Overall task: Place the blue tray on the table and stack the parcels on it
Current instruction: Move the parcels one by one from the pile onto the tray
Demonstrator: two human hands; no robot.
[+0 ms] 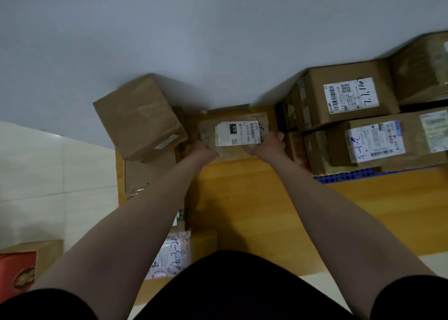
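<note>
Both left hand [204,151] and right hand [270,145] gripped the flat parcel [238,132] by its near corners at twelve o'clock, presumably to lift it level; blue tray [346,174] sat part-loaded at two o'clock on the table [242,198].

Two hands [206,151] [270,143], one blue tray [346,173], one pink mailer [169,259], one red box [17,268], about eight brown parcels [139,115]

**What I can't make out**

The blue tray [349,174] lies mostly buried under boxes [349,96]. My left hand [203,151] hides its fingertips beneath the labelled parcel [238,134]. The far-right box [421,69] and near-left red box [17,270] run off-frame. Label print is too small.
</note>
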